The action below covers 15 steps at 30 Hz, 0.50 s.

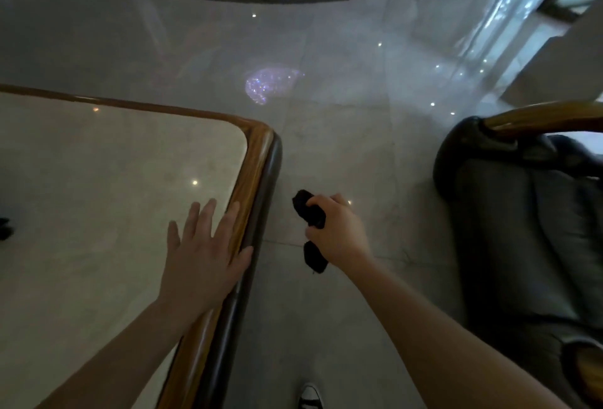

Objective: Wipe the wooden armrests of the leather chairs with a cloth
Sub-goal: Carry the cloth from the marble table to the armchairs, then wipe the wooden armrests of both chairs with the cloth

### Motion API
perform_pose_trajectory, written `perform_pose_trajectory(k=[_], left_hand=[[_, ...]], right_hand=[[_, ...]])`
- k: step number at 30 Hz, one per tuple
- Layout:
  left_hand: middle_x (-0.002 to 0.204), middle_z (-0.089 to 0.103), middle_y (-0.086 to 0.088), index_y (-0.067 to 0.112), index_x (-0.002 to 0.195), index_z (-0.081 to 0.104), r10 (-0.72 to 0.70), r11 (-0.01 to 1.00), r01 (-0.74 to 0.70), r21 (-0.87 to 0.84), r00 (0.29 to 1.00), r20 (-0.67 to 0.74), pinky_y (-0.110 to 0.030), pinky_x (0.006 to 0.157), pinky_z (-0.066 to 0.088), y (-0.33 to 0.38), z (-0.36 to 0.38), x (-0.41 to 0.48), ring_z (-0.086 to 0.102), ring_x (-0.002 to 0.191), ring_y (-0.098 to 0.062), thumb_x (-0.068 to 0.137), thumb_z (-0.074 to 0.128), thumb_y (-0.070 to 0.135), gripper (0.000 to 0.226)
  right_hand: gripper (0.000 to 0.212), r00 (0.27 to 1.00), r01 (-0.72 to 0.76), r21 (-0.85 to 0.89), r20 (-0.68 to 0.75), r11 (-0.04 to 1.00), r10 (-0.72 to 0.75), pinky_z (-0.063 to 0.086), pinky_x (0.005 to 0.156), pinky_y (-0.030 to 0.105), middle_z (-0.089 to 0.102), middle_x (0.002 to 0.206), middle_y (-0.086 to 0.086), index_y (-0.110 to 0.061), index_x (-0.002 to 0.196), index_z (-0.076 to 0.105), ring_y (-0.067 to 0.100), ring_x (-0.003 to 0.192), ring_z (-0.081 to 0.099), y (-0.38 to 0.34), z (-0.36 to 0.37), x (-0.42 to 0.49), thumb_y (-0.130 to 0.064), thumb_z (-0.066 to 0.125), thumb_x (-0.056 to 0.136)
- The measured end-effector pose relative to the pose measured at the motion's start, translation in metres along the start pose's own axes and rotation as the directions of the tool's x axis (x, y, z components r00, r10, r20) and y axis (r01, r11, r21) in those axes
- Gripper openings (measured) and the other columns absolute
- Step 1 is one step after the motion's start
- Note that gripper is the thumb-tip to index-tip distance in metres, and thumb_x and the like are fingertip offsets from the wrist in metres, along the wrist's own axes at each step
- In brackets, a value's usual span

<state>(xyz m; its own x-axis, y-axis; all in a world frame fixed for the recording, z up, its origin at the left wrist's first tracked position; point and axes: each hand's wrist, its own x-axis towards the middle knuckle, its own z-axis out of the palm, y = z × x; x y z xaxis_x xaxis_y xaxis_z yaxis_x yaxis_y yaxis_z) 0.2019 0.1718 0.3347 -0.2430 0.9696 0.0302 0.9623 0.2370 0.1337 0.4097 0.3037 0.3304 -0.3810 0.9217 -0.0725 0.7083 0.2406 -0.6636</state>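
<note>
The crumpled cloth [310, 213] is black. The rectangular stone-topped table [98, 180] is pale cream with faint mottling, framed by a golden-brown grained wooden rim with a darker brown outer edge. The padded leather chair [509, 229] is black-grey, and its curved wooden armrest [548, 116] is glossy amber-brown. The polished tiled floor [326, 134] is light grey, flecked with white and violet reflections. The canvas shoe [311, 395] is black with a white toe.
</note>
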Motion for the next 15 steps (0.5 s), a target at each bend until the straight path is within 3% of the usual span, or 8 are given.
perform_pose_trajectory(k=[4,9,15], left_hand=[[0.158,0.03,-0.017,0.028,0.154,0.022,0.1,0.995,-0.1,-0.023,0.995,-0.013,-0.068,0.111,0.025,0.044,-0.013,0.02,0.02,0.148,-0.039,0.09,0.026,0.067,0.076],[0.159,0.027,-0.017,0.025,0.153,0.023,0.243,0.97,-0.242,-0.031,0.969,0.037,-0.065,0.113,0.02,0.084,-0.017,0.032,0.019,0.148,-0.038,0.086,0.027,0.065,0.079],[0.155,0.032,-0.019,0.023,0.151,0.027,0.415,0.91,-0.413,-0.041,0.903,0.112,-0.067,0.11,0.025,0.107,-0.012,0.043,0.021,0.146,-0.038,0.085,0.03,0.067,0.079]], right_hand=[[0.045,0.993,-0.089,-0.009,-0.077,0.996,0.088,0.048,0.077,0.031,0.05,0.114,-0.005,-0.027,0.126,0.059,0.021,0.093,0.059,0.025,-0.047,-0.022,-0.019,0.068,0.083],[0.048,0.969,-0.19,-0.028,-0.167,0.981,0.182,0.052,0.081,0.038,0.052,0.114,-0.002,-0.028,0.127,0.059,0.023,0.094,0.057,0.044,-0.076,-0.054,-0.019,0.069,0.081],[0.049,0.897,-0.353,0.001,-0.285,0.936,0.338,0.048,0.08,0.036,0.049,0.11,-0.004,-0.031,0.126,0.058,0.021,0.096,0.054,0.05,-0.085,-0.099,-0.021,0.069,0.079]])
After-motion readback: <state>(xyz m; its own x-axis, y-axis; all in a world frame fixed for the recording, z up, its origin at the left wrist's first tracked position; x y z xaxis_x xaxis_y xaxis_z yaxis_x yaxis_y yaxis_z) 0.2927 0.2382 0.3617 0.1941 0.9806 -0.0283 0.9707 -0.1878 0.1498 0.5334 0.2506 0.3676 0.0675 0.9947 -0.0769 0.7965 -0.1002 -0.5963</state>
